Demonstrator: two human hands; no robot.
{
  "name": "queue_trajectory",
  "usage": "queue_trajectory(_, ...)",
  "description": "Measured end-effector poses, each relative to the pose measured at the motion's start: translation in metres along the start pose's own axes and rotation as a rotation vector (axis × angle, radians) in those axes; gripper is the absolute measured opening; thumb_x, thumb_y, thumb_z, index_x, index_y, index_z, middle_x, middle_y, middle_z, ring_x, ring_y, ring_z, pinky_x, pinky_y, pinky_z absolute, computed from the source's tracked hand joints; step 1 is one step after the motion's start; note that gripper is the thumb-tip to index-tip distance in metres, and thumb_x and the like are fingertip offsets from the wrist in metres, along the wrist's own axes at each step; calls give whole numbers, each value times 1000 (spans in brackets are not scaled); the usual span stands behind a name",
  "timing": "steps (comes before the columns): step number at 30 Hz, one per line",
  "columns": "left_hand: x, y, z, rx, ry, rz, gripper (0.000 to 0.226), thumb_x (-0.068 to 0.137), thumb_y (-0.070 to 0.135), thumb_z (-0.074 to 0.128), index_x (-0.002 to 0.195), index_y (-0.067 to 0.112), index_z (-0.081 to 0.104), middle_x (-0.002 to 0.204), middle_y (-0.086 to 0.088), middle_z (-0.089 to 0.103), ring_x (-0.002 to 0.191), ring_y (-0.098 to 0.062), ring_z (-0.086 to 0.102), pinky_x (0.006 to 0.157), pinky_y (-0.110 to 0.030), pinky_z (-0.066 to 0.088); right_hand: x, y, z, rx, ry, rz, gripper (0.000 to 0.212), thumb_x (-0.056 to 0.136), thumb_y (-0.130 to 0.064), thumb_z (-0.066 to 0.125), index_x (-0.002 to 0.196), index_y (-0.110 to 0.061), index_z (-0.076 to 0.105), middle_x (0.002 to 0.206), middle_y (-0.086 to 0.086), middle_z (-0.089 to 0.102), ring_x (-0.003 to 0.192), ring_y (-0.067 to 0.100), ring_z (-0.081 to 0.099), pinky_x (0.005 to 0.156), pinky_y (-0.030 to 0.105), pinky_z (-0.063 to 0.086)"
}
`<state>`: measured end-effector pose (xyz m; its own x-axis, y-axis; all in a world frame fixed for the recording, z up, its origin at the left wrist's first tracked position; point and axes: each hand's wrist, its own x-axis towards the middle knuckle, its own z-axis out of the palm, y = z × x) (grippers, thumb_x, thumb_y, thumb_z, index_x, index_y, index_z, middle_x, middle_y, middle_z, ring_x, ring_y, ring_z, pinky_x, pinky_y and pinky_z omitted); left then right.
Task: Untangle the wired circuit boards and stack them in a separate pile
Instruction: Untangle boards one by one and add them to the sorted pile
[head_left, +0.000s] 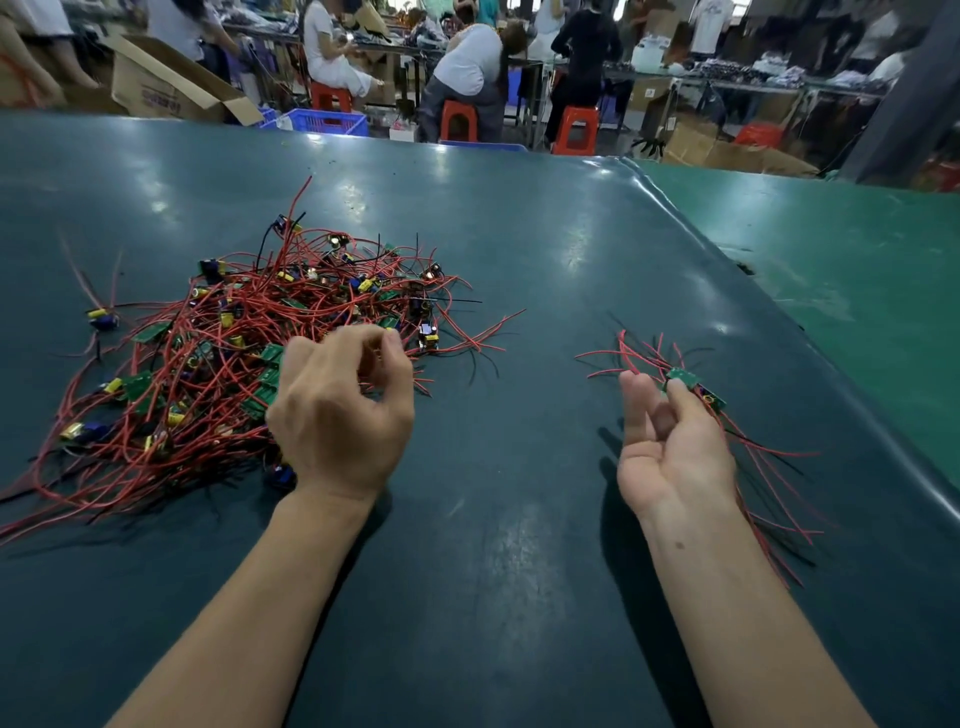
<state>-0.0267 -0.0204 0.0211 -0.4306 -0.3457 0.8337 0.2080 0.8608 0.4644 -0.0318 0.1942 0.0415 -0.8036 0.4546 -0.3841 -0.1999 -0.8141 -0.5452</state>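
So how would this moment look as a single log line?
left hand: over tangled pile, fingers curled | right hand: at sorted boards, grip unclear | table: two piles
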Motion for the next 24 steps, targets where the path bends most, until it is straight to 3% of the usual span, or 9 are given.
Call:
queue_trajectory(2,4,-10,-2,175,-68,-66,21,90,27,56,103,14,65,93,-7,63,92,-32,53,72,-32,33,-2,3,2,-53,-39,42,16,96,0,55,80,-1,54,65,11,65,66,20,68,53,19,57)
queue_trajectory(5,11,-24,-8,389,-166,-271,40,79,20,56,119,13,55,115,-17,54,113,-40,43,86,-46,33,-5,10,3,-199,-97,79,16,95,-2,55,79,-2,56,58,8,66,51,13,65,46,16,51)
queue_trajectory(7,14,-28,-12,445,-242,-375,42,78,19,58,120,12,56,120,-20,52,115,-41,43,92,-51,34,-6,15,2,-313,-132,36,11,94,-5,58,83,-5,57,55,4,65,44,9,59,42,16,48)
queue_trajectory(10,13,-32,-13,429,-330,-391,31,86,18,57,114,10,65,120,-19,55,113,-42,46,95,-53,40,-7,23,2,-446,-214,-50,10,94,-7,59,86,-10,54,54,2,62,42,9,53,39,18,43)
queue_trajectory(15,14,-33,-13,423,-328,-448,38,90,25,56,123,9,61,126,-21,55,119,-43,43,100,-52,36,-5,32,2,-599,-298,-124,14,93,-7,60,82,-12,56,57,4,59,42,11,50,37,20,40)
queue_trajectory(20,15,-36,-13,394,-276,-388,34,86,25,63,118,14,63,115,-18,61,112,-42,50,95,-52,41,-3,38,2,-690,-340,-188,13,93,-7,61,82,-10,56,54,1,60,40,12,50,36,20,41)
queue_trajectory(24,15,-37,-11,411,-286,-408,35,87,34,63,118,18,66,118,-16,59,118,-41,45,98,-53,35,-4,41,2,-728,-373,-219,10,93,-7,60,84,-9,57,52,-2,61,39,10,50,36,18,40)
